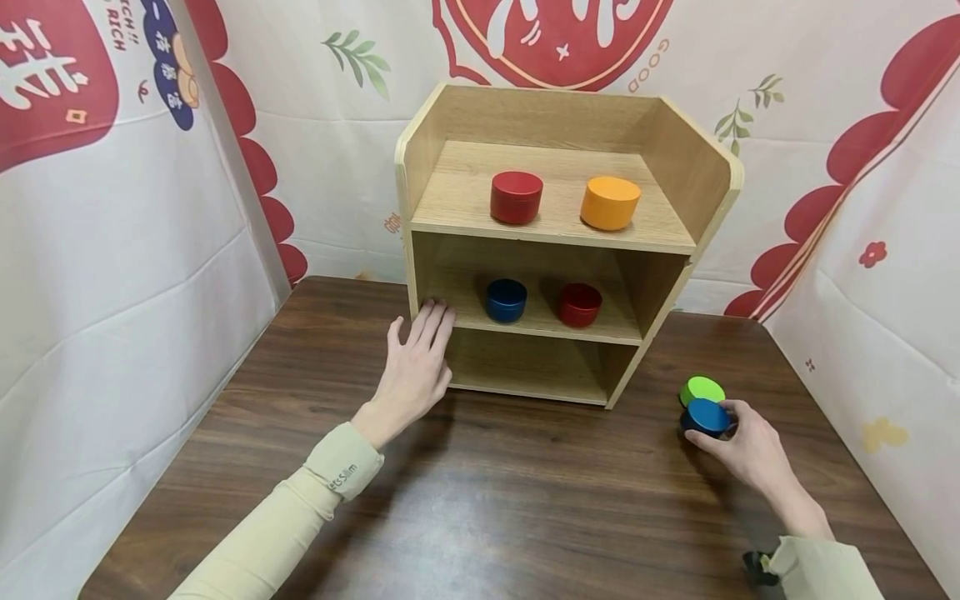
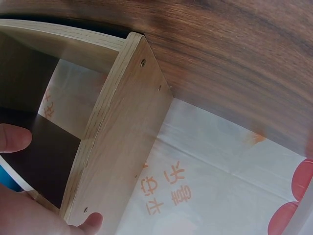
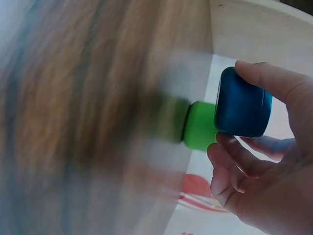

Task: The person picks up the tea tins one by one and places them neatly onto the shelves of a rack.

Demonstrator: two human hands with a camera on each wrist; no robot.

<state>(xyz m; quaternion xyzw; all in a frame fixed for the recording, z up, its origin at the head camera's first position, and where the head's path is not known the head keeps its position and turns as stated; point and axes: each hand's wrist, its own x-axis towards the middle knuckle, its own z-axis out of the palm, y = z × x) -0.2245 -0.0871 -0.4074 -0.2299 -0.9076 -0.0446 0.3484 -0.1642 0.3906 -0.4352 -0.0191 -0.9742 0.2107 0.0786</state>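
Toward the right of the head view, my right hand (image 1: 753, 448) pinches a blue round tin (image 1: 707, 417) between thumb and fingers. The right wrist view shows this tin (image 3: 242, 105) raised off the table. Just behind it, a bright green round tin (image 1: 702, 388) sits on the tabletop, partly covered by the blue one. My left hand (image 1: 412, 367) is at the left front edge of a small wooden shelf (image 1: 525, 237), fingers extended toward the middle board. In the left wrist view, its digits lie on either side of the shelf's side panel (image 2: 122, 122).
On the top board stand a red tin (image 1: 516, 198) and a yellow-orange tin (image 1: 611, 203). The middle board carries another blue tin (image 1: 506, 301) and a smaller red tin (image 1: 580, 305). Beneath is a dark wooden table (image 1: 525, 500). Printed white cloth (image 1: 330, 150) hangs behind and at both sides.
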